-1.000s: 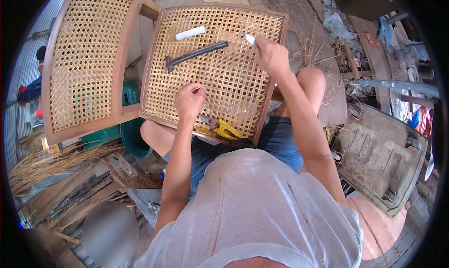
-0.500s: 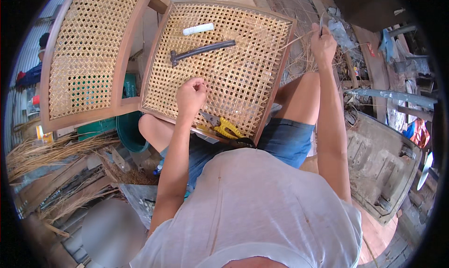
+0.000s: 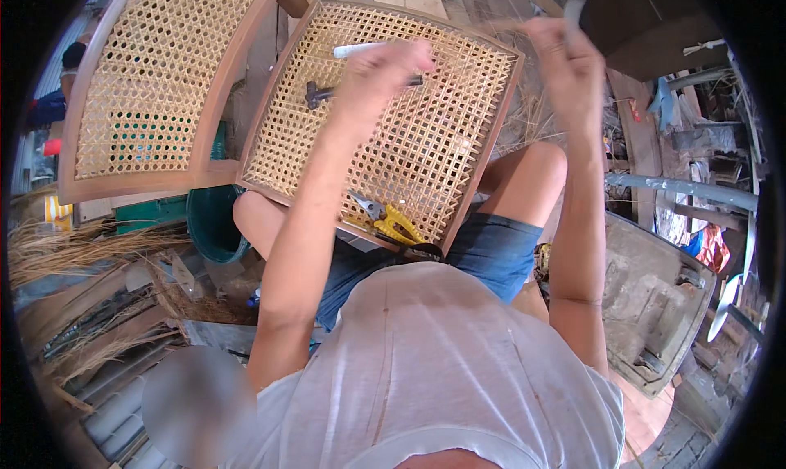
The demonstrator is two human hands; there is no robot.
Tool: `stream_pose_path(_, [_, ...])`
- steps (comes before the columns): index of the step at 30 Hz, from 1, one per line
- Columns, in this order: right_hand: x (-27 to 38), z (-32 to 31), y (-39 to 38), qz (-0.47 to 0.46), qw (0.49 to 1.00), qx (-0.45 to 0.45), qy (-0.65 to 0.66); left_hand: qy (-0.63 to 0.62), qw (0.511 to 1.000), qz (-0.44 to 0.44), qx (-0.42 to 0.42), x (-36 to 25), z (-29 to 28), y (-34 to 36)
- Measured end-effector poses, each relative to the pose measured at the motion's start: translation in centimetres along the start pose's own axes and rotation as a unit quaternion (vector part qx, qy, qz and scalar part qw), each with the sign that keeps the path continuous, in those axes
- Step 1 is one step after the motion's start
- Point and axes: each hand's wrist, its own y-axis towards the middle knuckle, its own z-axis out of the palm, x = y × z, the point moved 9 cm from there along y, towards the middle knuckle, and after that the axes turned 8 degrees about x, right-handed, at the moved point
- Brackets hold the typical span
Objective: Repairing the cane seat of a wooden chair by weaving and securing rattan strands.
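The left hand point(image 3: 385, 69), its grip too blurred to tell, hides part of the hammer point(image 3: 319, 95) on the cane seat point(image 3: 426, 145), while the right hand point(image 3: 571, 63) clasps a knife point(image 3: 575, 8) beyond the seat's right edge.

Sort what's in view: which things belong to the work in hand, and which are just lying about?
Likely part of the work:
- cane-woven panel, under the left hand
- blurred blade-like tool in the right hand
- hammer, white stick and yellow-handled tool, on the panel

Probably just lying about:
- green bucket
- grey slab
- bluish-grey pole
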Motion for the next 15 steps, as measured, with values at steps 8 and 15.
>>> stream_pose_path(8, [-4.7, 18.8, -9.1, 0.117, 0.816, 0.424, -0.377, 0.271, 0.955, -0.069, -0.096, 1.4, -9.4, -5.0])
stream_pose_path(15, [-5.6, 22.2, -9.2, 0.1, 0.762, 0.472, -0.432, 0.457, 0.864, -0.211, -0.027, 10.2, -7.7, -7.5])
